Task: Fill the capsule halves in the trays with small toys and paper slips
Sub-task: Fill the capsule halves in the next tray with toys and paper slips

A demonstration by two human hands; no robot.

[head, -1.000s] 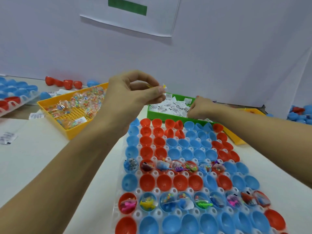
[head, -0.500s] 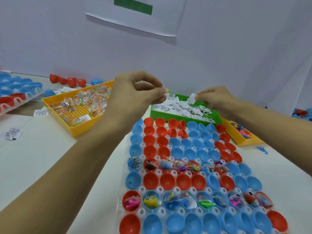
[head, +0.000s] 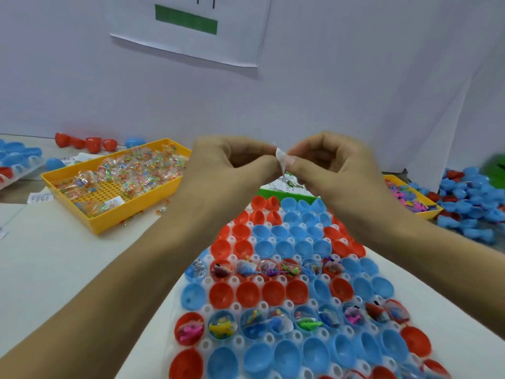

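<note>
Left hand (head: 232,162) and right hand (head: 325,162) together pinch one paper slip (head: 280,157) above the tray (head: 235,344). Slip step; next, drop it into a capsule half.

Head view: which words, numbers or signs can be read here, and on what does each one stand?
No text can be read.
Wall sheet: black strokes cut off at the top edge, above a plain green bar.
Paper slips in the green tray: dark print, too small.
Slip on the table: print blurred.
</note>
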